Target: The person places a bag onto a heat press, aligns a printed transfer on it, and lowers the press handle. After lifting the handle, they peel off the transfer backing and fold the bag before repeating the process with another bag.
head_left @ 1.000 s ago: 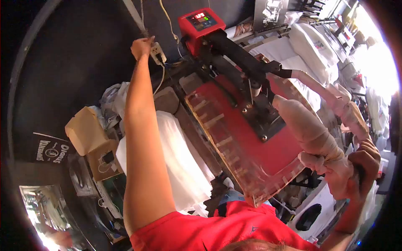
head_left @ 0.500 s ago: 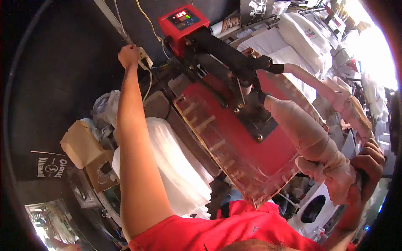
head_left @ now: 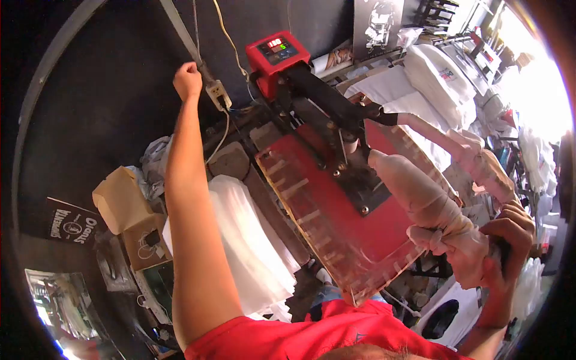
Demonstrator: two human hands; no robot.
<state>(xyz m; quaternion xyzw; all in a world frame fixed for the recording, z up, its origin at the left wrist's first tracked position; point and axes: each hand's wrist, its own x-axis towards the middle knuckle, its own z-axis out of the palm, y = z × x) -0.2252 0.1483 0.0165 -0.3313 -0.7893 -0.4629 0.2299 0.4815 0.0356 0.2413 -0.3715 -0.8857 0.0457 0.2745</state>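
Note:
A heat press with a red control box and a black arm stands before me. Its red plate lies under a clear sheet edged with tape strips. My right hand is wrapped around the end of the press handle, which is bound in pale cloth and knotted. My left arm reaches out to the dark wall, where my left hand is closed in a fist. Just right of that fist is a wall socket with a plug in it. Nothing shows in the fist.
White sheets hang in a stack left of the press. Beside them is an open cardboard box. Folded white fabric is piled behind the press. Yellow and grey cables run down the wall. A black sign stands at the left.
My view has tilted, so the press sits lower in it. The display's red number has changed from 129 to what looks like 130. Both hands keep about the same places.

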